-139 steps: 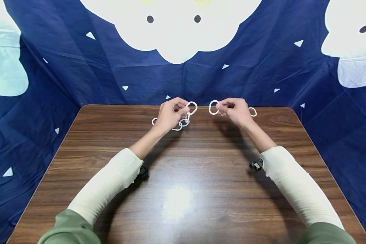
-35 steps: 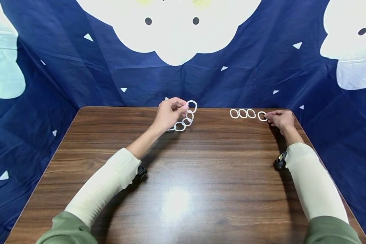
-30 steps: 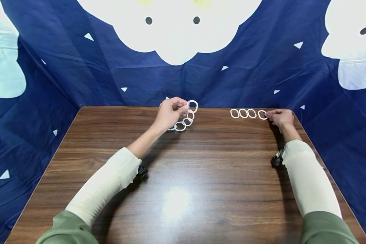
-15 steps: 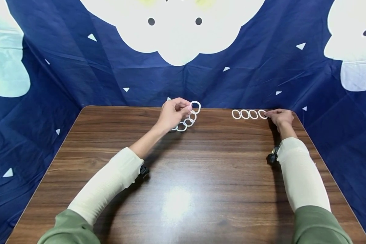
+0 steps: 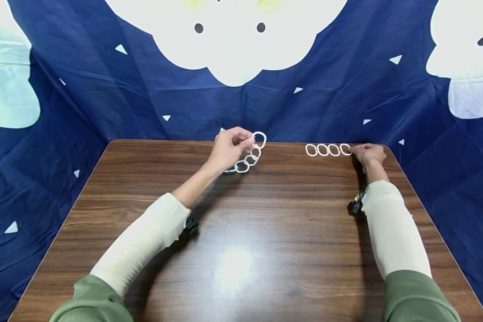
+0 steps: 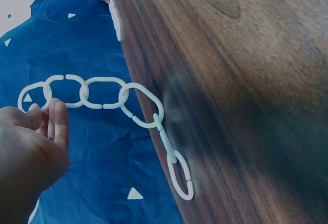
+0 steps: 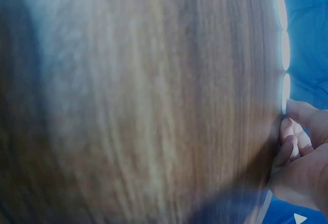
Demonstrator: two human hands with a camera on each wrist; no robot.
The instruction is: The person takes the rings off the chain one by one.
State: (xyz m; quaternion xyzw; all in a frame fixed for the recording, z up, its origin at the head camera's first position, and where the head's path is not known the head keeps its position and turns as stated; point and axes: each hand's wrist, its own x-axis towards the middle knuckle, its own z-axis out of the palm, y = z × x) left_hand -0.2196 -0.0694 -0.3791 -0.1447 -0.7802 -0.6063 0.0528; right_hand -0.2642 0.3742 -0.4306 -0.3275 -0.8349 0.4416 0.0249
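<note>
Your left hand [image 5: 228,147] pinches the chain [image 6: 105,79]; your right hand [image 5: 370,154] pinches the rightmost loose link [image 5: 341,149], where a careless nudge could skew the neighbouring links [image 5: 335,155].

Chain [image 6: 123,96] left, four rings [image 5: 328,150] right on table [image 5: 273,201], curtain [image 5: 185,100] behind

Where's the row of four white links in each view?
Head: row of four white links right of centre, at the table's far edge.
Left wrist: row near the top, left of centre, nearly edge-on.
Right wrist: row at upper right, nearly edge-on.
Shared landmark: right hand, at one end of the row.
</note>
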